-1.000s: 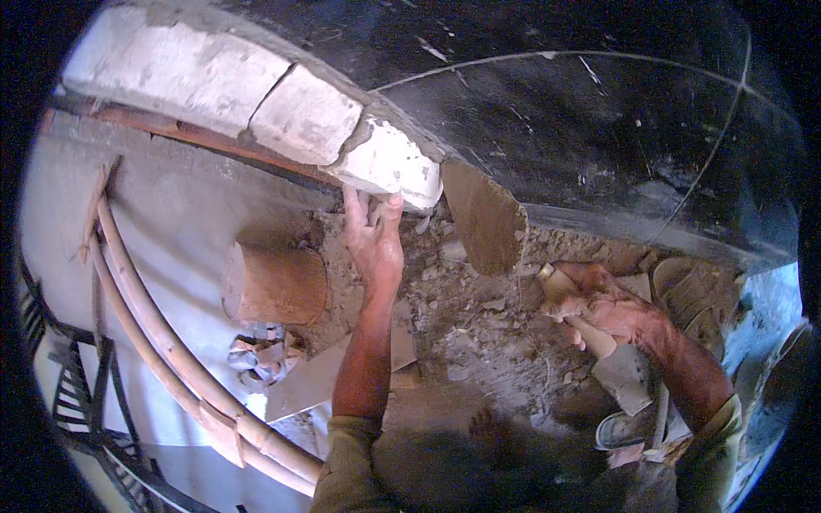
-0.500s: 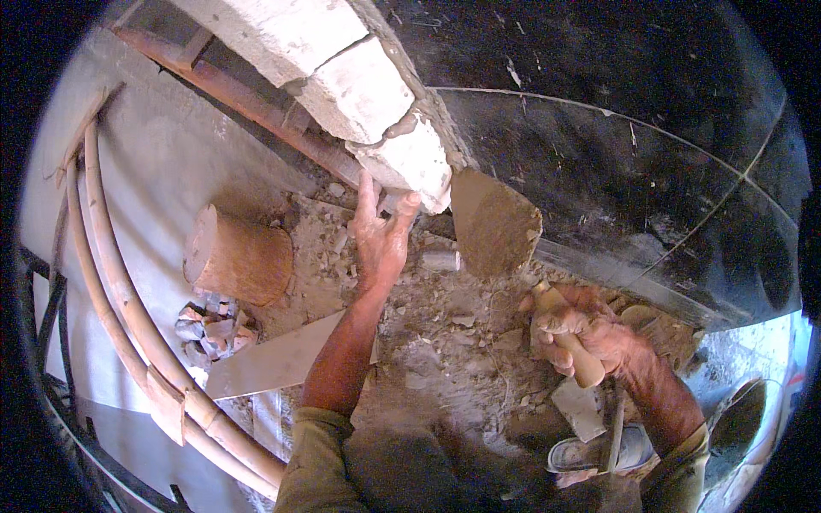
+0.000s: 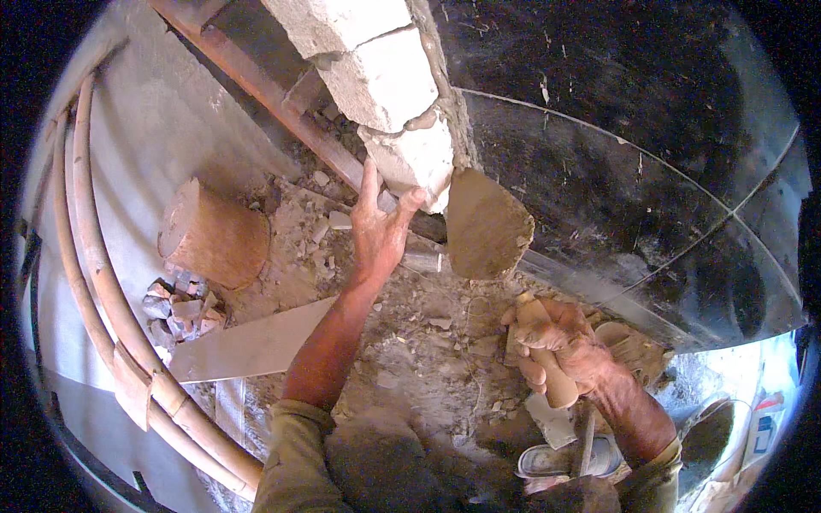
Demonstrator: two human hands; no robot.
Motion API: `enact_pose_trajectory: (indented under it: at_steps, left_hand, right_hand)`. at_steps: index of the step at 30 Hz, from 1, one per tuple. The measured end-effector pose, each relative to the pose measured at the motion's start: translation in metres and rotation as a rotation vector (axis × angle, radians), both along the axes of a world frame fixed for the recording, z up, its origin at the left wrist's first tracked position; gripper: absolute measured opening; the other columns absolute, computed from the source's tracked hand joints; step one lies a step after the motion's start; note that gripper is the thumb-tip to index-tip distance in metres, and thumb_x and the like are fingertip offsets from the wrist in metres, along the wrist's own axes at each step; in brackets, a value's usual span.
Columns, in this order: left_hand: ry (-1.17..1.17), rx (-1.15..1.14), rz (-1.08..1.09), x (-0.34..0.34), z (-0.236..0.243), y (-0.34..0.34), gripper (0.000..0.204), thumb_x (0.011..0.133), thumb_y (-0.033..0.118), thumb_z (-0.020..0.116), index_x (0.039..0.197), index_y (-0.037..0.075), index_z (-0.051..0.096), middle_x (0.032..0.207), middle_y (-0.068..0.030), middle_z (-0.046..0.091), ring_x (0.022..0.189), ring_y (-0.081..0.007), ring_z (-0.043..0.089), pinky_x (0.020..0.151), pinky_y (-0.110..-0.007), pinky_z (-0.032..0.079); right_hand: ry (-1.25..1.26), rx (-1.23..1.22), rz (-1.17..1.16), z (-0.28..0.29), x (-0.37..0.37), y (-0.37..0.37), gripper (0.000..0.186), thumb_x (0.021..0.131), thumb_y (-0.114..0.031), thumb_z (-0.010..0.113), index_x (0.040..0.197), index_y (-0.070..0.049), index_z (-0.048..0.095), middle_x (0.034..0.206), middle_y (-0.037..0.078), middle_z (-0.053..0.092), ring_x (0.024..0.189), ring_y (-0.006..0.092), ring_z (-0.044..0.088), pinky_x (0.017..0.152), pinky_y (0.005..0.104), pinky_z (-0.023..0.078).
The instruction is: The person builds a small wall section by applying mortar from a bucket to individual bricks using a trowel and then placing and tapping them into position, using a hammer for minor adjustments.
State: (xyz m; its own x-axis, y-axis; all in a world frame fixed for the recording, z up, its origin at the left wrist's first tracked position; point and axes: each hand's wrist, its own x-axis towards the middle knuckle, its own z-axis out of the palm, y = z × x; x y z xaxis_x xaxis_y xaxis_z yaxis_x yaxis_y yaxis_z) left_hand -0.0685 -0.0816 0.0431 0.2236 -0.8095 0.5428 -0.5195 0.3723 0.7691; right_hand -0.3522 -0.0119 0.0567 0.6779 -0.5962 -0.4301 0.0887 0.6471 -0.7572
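My left hand (image 3: 381,235) grips the near end of a whitish brick piece (image 3: 417,156), thumb on one side and forefinger on the other. This piece is the last in a row of pale bricks (image 3: 389,81) with grey mortar in the joints and along the side. My right hand (image 3: 575,346) is closed round the wooden handle of a trowel (image 3: 487,227). Its broad, mud-coated blade stands close to the brick's end, beside the dark slab. Whether blade and brick touch, I cannot tell.
Dark glossy slabs (image 3: 616,179) fill the right side. A reddish beam (image 3: 274,111) runs left of the bricks. On the rubble floor are a brown cylindrical block (image 3: 227,235), broken brick pieces (image 3: 180,309) and a flat board (image 3: 256,346). Bamboo poles (image 3: 103,274) lean left; a bucket (image 3: 714,440) stands lower right.
The view has turned slightly, so the brick row looks steeper and the floor objects sit further left. Both hands keep their grips, and the trowel blade stays beside the brick's end.
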Motion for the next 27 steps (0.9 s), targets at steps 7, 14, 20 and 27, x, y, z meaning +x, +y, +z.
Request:
enact_pose_trajectory:
  at_steps: [7, 14, 20, 27]
  left_hand:
    - [0.04, -0.001, 0.052, 0.002, -0.005, -0.002, 0.1, 0.08, 0.047, 0.071, 0.142, -0.013, 0.022, 0.135, -0.0317, 0.044, 0.126, -0.0334, 0.045, 0.105, -0.038, 0.036]
    - [0.134, 0.072, 0.046, -0.002, 0.001, 0.0, 0.093, 0.081, 0.037, 0.074, 0.143, -0.01, 0.024, 0.142, -0.027, 0.04, 0.134, -0.0319, 0.037, 0.109, -0.038, 0.031]
    - [0.116, -0.015, 0.053, 0.001, -0.001, 0.0, 0.097, 0.078, 0.043, 0.076, 0.141, -0.012, 0.027, 0.127, -0.0295, 0.053, 0.117, -0.0296, 0.054, 0.098, -0.038, 0.042]
    - [0.107, -0.073, 0.047, 0.007, -0.02, -0.011, 0.095, 0.077, 0.046, 0.076, 0.137, -0.014, 0.033, 0.131, -0.0317, 0.048, 0.122, -0.0356, 0.05, 0.102, -0.04, 0.039]
  right_hand:
    - [-0.057, 0.036, -0.045, 0.024, -0.001, -0.002, 0.032, 0.08, -0.019, 0.068, 0.105, -0.003, 0.055, 0.071, 0.004, 0.052, 0.047, 0.0163, 0.053, 0.038, 0.0306, 0.042]
    - [-0.044, 0.031, -0.067, 0.055, 0.004, -0.003, 0.03, 0.081, -0.017, 0.065, 0.106, -0.002, 0.054, 0.072, 0.005, 0.053, 0.045, 0.0155, 0.05, 0.037, 0.0291, 0.041]
    - [-0.048, 0.061, -0.061, 0.068, 0.008, -0.003, 0.029, 0.081, -0.018, 0.065, 0.102, -0.001, 0.054, 0.07, 0.006, 0.053, 0.043, 0.0149, 0.048, 0.035, 0.0277, 0.04]
    - [-0.036, -0.013, -0.076, 0.088, 0.011, 0.002, 0.031, 0.08, -0.019, 0.066, 0.1, 0.001, 0.053, 0.071, 0.006, 0.053, 0.042, 0.0152, 0.049, 0.033, 0.0282, 0.041]
